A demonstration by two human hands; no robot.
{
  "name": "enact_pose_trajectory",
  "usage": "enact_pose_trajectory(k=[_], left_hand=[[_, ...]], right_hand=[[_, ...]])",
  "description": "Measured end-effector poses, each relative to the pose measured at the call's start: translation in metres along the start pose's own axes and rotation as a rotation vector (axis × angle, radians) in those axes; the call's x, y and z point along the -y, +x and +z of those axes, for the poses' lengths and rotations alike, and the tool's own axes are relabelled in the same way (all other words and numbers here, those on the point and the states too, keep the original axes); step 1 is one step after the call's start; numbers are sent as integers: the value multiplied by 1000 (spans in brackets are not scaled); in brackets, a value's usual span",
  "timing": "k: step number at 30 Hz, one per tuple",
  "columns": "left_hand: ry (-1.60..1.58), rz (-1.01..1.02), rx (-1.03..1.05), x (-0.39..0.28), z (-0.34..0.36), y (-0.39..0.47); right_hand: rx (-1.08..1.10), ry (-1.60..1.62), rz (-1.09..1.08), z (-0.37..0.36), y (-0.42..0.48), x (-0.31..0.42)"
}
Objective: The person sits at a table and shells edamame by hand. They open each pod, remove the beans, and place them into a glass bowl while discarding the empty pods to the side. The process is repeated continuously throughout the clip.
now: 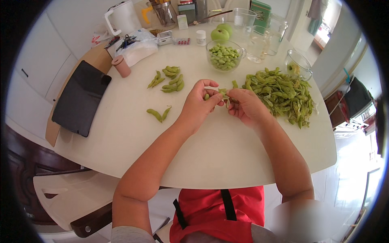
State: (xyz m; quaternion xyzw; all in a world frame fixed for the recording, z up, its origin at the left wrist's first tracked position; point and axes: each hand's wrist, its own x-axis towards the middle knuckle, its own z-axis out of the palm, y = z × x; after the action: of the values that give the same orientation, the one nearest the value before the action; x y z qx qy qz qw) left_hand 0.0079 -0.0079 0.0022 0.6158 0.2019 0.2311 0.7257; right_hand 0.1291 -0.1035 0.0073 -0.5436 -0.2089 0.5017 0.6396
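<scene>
My left hand and my right hand meet above the table, both pinching one green soybean pod that is split open. A loose green bean lies against the fingers of my left hand. Just beyond my hands stands a glass bowl holding shelled green beans. A large heap of pods spreads to the right of my right hand. Left of my left hand lie small groups of whole pods, and nearer to me are a few more pods.
A black tablet leans on cardboard at the left, near a pinkish canister. Along the back stand a white kettle, a white pill bottle, green apples and a glass pitcher. A glass cup is beside the heap.
</scene>
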Motion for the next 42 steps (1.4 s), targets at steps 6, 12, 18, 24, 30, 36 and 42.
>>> enact_pose_trajectory(k=[6,12,18,24,30,36,42], left_hand=[[409,241,-56,2,0,0],[566,368,-35,7,-2,2],[596,483,-52,10,-3,3],[-466,-58,-109,-4,-18,9],[-749,-11,-228,-19,-46,12],[548,-35,-186,-16,-58,14],[1157,-1,-141,-10,-47,4]], right_hand=[[16,34,30,4,-3,4],[32,5,42,0,0,2],[30,30,53,-1,0,1],[-259,-338,-345,0,-3,13],[-678,-1277,-904,-26,7,14],[-584,-1336,-1073,-10,1,8],[-314,-1181,-1046,3,-2,-4]])
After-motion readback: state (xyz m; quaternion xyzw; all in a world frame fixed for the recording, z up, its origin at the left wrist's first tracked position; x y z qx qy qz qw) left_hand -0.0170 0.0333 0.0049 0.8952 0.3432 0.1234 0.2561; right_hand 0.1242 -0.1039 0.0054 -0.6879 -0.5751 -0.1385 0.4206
